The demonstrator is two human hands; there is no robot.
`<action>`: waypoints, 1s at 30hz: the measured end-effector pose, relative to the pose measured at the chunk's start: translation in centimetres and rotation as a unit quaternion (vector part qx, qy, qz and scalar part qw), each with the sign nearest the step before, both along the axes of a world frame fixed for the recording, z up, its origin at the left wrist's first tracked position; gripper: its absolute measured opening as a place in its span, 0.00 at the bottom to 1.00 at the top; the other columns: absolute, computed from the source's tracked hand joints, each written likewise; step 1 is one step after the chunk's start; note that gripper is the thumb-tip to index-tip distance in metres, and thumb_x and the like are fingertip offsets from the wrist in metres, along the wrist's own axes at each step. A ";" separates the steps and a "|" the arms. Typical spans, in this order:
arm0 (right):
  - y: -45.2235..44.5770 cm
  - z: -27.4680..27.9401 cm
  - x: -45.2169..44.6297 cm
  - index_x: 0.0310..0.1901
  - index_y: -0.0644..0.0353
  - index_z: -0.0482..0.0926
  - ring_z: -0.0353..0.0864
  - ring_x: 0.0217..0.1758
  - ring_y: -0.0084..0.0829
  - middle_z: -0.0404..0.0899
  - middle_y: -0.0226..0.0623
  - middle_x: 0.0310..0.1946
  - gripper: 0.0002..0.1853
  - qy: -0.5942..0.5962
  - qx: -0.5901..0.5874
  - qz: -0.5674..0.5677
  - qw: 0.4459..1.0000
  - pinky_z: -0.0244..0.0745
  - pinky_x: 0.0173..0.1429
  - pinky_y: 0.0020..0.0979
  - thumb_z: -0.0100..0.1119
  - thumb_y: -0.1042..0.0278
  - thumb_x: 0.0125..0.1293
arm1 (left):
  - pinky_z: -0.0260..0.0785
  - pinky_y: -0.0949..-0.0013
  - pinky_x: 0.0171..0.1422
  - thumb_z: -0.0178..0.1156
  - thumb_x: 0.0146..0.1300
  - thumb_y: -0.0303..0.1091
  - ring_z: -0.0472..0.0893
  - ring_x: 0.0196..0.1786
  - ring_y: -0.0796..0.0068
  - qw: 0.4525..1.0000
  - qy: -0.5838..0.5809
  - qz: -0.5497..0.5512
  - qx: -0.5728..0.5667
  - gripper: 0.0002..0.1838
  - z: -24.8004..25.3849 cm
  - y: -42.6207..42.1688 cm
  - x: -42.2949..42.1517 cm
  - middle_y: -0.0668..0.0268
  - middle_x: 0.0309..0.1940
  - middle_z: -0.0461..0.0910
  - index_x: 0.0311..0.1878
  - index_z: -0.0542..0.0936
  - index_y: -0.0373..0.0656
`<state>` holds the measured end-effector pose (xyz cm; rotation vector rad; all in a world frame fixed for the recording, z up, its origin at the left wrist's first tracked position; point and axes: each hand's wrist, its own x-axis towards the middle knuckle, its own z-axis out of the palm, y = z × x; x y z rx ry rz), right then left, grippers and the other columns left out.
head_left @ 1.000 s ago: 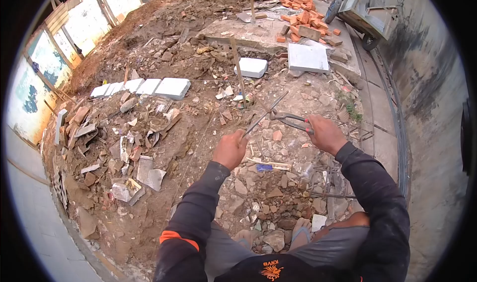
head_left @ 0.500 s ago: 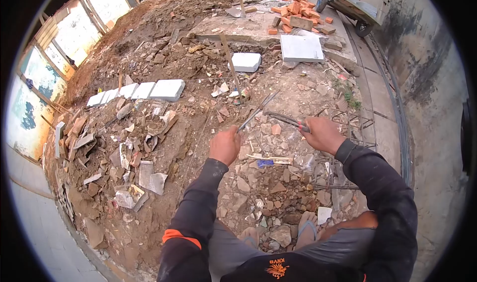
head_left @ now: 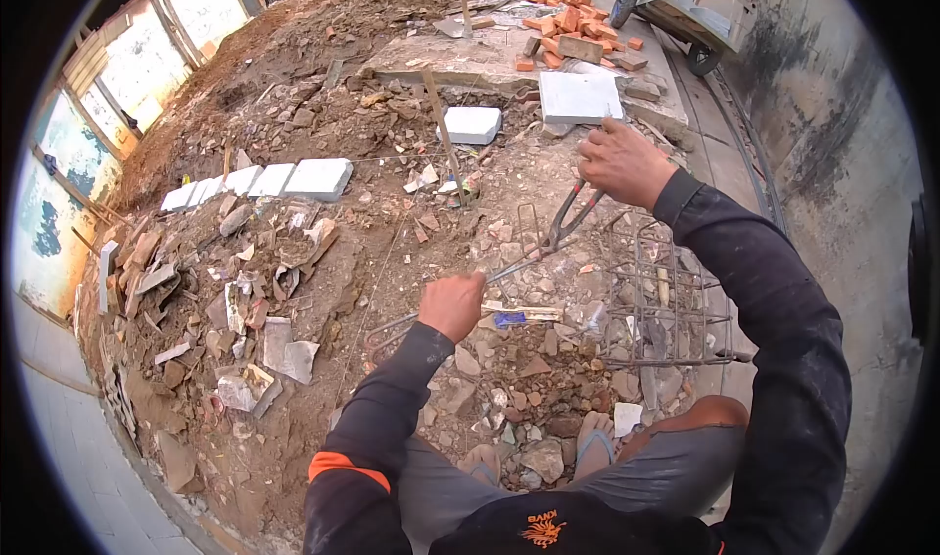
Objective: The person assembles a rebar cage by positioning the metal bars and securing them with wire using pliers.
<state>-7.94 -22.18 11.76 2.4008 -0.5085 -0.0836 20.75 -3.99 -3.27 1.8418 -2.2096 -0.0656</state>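
Note:
My left hand [head_left: 452, 305] is closed round a thin steel rod [head_left: 511, 267], whose bent ends stick out on both sides of the fist. Held in my right hand [head_left: 627, 163], a pair of pincers [head_left: 557, 230] points down and left with its handles somewhat apart. The jaws meet the rod's right end; whether they bite on it I cannot tell. Right of the pincers, a tied steel reinforcement cage [head_left: 676, 300] lies on the rubble. A blue item [head_left: 509, 318] and light wood strips lie below the rod.
Broken rubble [head_left: 264, 291] covers the ground. White blocks [head_left: 318, 178] form a row at left, with a larger white slab [head_left: 580, 97] ahead. Orange bricks [head_left: 573, 22] and a cart [head_left: 685, 17] stand farther back. A grey wall [head_left: 832, 163] runs along the right.
My right hand has moved up with the pincers, which now point downward at the rod. My left hand has lowered slightly, and the rod has turned to slope across the front.

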 end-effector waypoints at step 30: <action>-0.2 -5.5 -8.6 0.33 0.60 0.88 0.89 0.36 0.50 0.87 0.47 0.32 0.13 -0.041 0.229 -0.313 0.921 0.75 0.60 0.58 0.64 0.58 0.63 | 0.80 0.49 0.46 0.65 0.67 0.44 0.87 0.37 0.48 0.971 0.013 -0.128 0.201 0.12 -3.0 1.3 6.4 0.53 0.30 0.86 0.44 0.90 0.48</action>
